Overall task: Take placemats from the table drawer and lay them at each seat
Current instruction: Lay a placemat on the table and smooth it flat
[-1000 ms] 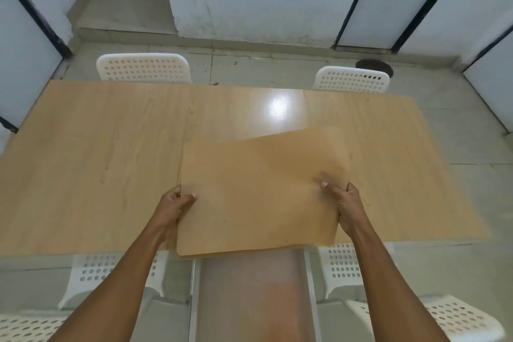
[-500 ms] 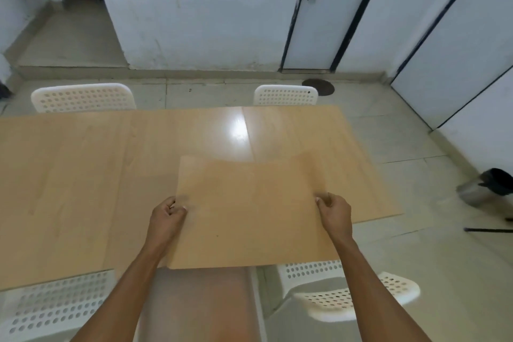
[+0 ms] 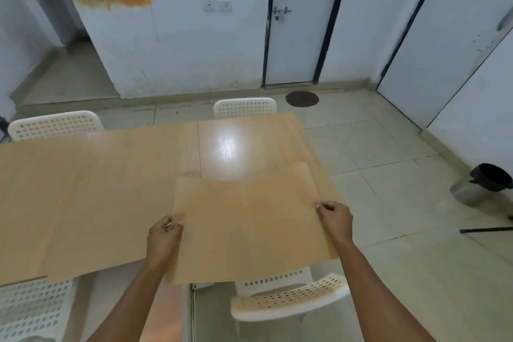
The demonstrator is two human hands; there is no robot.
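A tan placemat, close in colour to the wood, hangs flat above the near right part of the light wooden table. My left hand pinches its left edge. Its right edge is pinched by my right hand. The mat's near edge juts past the table's front edge, over the open drawer, whose inside is blurred.
White perforated chairs stand at the far side and at the near side. A metal bin with a black liner stands on the tiled floor to the right. White doors and a wall lie beyond.
My view has swung up and to the right, bringing the table's right end, doors and bin into sight. Both hands have carried the placemat rightward along the table, keeping the same hold.
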